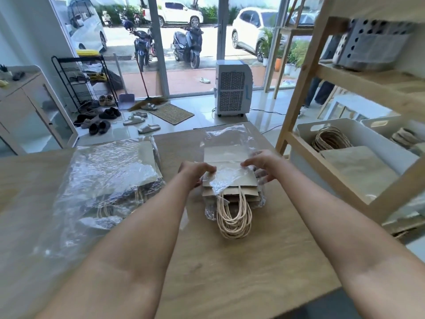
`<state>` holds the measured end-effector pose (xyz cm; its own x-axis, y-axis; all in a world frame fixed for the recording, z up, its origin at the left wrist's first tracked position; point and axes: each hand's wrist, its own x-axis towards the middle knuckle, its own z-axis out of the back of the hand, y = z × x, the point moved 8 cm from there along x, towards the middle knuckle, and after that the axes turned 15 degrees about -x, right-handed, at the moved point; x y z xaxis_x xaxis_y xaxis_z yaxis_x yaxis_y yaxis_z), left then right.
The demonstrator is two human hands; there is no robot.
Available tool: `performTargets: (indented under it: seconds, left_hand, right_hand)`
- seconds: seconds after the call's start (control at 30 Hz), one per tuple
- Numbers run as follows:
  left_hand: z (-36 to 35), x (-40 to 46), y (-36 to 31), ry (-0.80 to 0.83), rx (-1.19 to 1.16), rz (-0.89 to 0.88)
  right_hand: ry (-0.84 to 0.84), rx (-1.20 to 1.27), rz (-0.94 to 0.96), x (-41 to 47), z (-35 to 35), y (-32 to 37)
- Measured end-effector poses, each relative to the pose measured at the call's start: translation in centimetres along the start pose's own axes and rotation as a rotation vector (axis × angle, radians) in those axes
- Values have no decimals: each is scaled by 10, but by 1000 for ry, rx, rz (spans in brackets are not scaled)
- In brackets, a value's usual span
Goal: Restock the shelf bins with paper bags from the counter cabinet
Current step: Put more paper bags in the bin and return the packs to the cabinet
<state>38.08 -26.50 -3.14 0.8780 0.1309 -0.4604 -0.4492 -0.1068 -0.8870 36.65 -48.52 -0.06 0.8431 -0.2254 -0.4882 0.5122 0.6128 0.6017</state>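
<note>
A small stack of flat brown kraft paper bags w/ twisted cream paper-cord handles [232,192] lies mid-way on the light wood-grain counter top [230,272], half out of its crinkly clear plastic sleeve [226,139], handles toward the person. Left hand [195,172] has fingers curled down, pinching film and stack edge at the left; right hand [261,164] has fingers spread and bent over the right edge, pressing film down, not fully closed. Judgement: stack is light but stiff as a block, single bags floppy; film is slippery, will slide, so grip the paper sides, not the wrap or cords. Target white plastic bin [305,131] on the pale wooden shelf unit [296,104] sits near, to the right, partly stocked. A larger wrapped pack of bags [110,171] lies to the left.
</note>
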Motion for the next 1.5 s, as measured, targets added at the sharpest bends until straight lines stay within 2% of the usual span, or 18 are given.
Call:
performTargets:
  seconds: [0.3, 0.53, 0.77, 0.93, 1.13, 1.3, 1.5]
  left_hand:
    - [-5, -93, 38, 246, 147, 47]
    - [-57, -181, 83, 508, 312, 105]
    - [-99, -274, 142, 679, 470, 72]
    - [-104, -330, 183, 714, 567, 41]
    - [-57, -363, 232, 663, 624, 125]
    - [-8, -356, 269, 586, 736, 212]
    - [36, -335, 313, 530, 842, 375]
  right_hand:
    - [-159, 17, -185, -133, -19, -80]
    - [-268, 49, -407, -249, -4, -172]
    - [-311, 126, -548, -347, -4, -264]
    - [-260, 137, -601, -404, -25, -309]
    - [-137, 191, -611, -447, -77, -338]
    - [-21, 209, -609, -442, -131, -349]
    - [109, 63, -651, -415, -179, -360]
